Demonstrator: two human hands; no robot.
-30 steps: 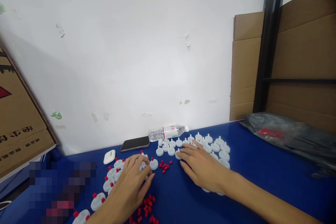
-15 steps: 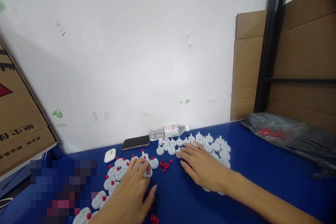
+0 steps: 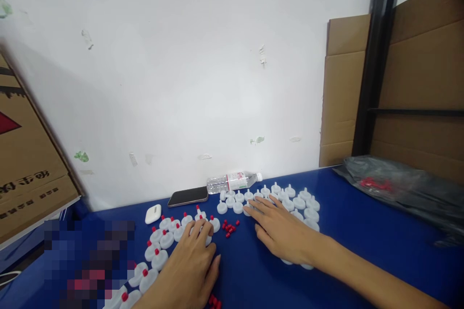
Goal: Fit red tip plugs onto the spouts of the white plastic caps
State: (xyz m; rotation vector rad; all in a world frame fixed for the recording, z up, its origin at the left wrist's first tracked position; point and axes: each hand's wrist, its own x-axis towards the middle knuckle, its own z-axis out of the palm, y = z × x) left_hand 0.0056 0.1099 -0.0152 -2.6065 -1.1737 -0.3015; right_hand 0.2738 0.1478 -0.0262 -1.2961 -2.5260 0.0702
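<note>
My left hand (image 3: pixel 192 256) lies over a cluster of white nozzle caps with red tips (image 3: pixel 166 240) on the left. Its fingers are bent and its thumb stands apart; some caps under them are hidden. Over a second group of white nozzle caps (image 3: pixel 299 203), these with bare tips, rests my right hand (image 3: pixel 286 234), its fingers spread and nothing visibly gripped. Between the hands lies a small pile of red tip covers (image 3: pixel 229 228). More red covers (image 3: pixel 214 302) show beside my left wrist at the bottom edge.
A clear bottle (image 3: pixel 232 182) lies on its side against the wall, beside a phone (image 3: pixel 188 196) and a white earphone case (image 3: pixel 153 214). A grey plastic bag (image 3: pixel 391 193) sits on the blue table (image 3: pixel 348 217) at right. A cardboard box (image 3: pixel 29 154) stands at left.
My left hand has shifted slightly right and down, uncovering a little more of the red-tipped caps. My right hand stays over the bare-tipped caps, its fingers slightly moved.
</note>
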